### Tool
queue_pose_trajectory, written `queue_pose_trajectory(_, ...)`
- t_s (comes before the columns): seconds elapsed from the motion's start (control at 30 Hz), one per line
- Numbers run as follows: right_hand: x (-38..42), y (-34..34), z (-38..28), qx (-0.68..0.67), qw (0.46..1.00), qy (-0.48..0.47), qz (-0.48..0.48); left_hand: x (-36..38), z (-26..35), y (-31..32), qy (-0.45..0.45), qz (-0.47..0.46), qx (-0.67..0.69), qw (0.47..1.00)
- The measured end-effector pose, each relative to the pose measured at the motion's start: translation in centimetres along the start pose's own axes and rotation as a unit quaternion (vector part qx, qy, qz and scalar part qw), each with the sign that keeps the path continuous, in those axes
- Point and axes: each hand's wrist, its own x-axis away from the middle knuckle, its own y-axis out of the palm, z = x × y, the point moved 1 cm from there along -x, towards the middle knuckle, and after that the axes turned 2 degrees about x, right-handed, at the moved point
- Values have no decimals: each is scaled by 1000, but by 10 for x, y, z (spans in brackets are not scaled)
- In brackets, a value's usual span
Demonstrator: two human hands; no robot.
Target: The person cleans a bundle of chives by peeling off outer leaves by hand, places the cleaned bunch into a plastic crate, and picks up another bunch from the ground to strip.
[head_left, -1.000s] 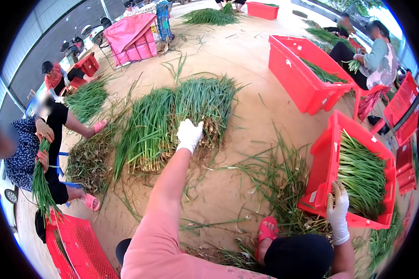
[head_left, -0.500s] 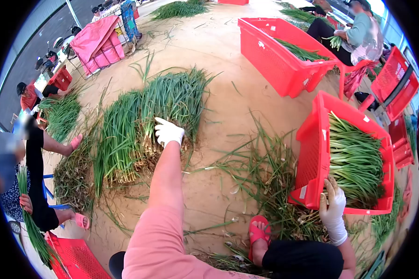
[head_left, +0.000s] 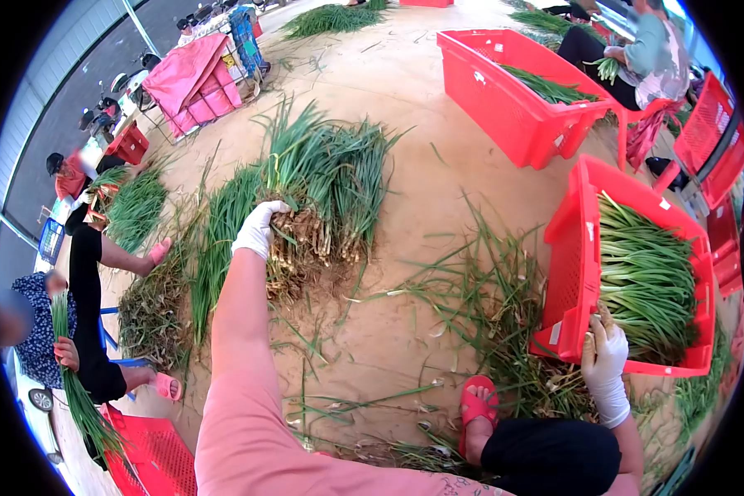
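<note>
My left hand (head_left: 259, 230), in a white glove, has its fingers curled round the root end of some green onions (head_left: 306, 174) in the pile at the middle left. Brown, soil-covered roots (head_left: 302, 240) show beside it. My right hand (head_left: 608, 364), gloved too and stained at the fingertips, grips the near left rim of a red crate (head_left: 566, 273). Trimmed green onions (head_left: 645, 285) lie in rows inside that crate.
Loose leaves and trimmings (head_left: 504, 314) litter the floor between crate and pile. Another red crate (head_left: 512, 99) stands behind. A co-worker (head_left: 41, 322) sits at left holding onions; another person (head_left: 649, 50) sits at upper right. A pink-covered cart (head_left: 194, 83) stands at upper left.
My left hand has moved left and closed on onions at the pile, whose leaves are now lifted and shifted. My right hand stays at the crate rim. The whole view has shifted slightly.
</note>
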Motion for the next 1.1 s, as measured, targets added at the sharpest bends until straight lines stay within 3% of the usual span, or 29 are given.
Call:
queue_pose_trajectory(0.03,0,0,1,-3,1000,-3,1,-60,-26,-30,19,-116,73,990)
queue_pose_trajectory(0.07,2,2,2,-26,1000,8,0,-9,-17,-24,-7,-15,47,999)
queue_pose_trajectory(0.13,0,2,3,-44,999,-4,22,25,-23,-32,15,4,80,997)
queue_pose_trajectory(0.17,-8,-6,-5,5,999,-26,40,9,-36,-48,29,18,63,997)
queue_pose_trajectory(0.2,-23,-16,-19,53,995,-49,62,-6,-49,-61,44,-72,119,989)
queue_pose_trajectory(0.3,-86,-52,-93,-70,987,-142,33,31,-52,-61,-42,-42,180,982)
queue_pose_trajectory(0.33,-104,-40,-111,-158,972,-171,-29,19,-60,-67,-43,-11,150,988)
queue_pose_trajectory(0.37,-119,-17,-128,-227,957,-160,-82,13,-68,-69,-33,-41,188,981)
queue_pose_trajectory(0.4,-138,4,-147,-253,938,-129,-196,11,-73,-70,-19,-71,226,971)
queue_pose_trajectory(0.43,-155,34,-165,-246,924,-107,-271,13,-72,-71,-22,-38,215,976)
queue_pose_trajectory(0.5,-189,88,-216,-276,903,-78,-320,2,-77,-75,-12,-88,245,966)
queue_pose_trajectory(0.53,-200,127,-242,-460,816,37,-349,0,-77,-74,-12,-91,235,968)
queue_pose_trajectory(0.6,-220,174,-302,-612,674,186,-369,27,-60,-68,-57,6,141,988)
queue_pose_trajectory(0.67,-215,183,-357,-672,534,347,-377,20,-67,-66,-42,-66,209,975)
queue_pose_trajectory(0.7,-210,192,-376,-699,480,342,-404,17,-71,-65,-32,-82,231,969)
queue_pose_trajectory(0.73,-203,202,-393,-722,422,339,-431,37,-60,-60,-44,-41,188,980)
queue_pose_trajectory(0.77,-198,210,-409,-740,325,386,-445,35,-63,-58,-52,-63,212,974)
queue_pose_trajectory(0.83,-196,223,-422,-804,295,385,-344,27,-79,-61,-61,-124,261,955)
queue_pose_trajectory(0.9,-204,234,-420,-831,249,385,-314,32,-89,-61,-53,-100,247,962)
queue_pose_trajectory(1.0,-203,233,-408,-803,374,352,-304,43,-95,-56,-40,-70,227,971)
queue_pose_trajectory(1.07,-204,259,-407,-805,385,351,-282,52,-96,-53,-14,-102,228,968)
queue_pose_trajectory(1.1,-204,271,-402,-785,422,346,-294,56,-93,-53,-29,-106,245,963)
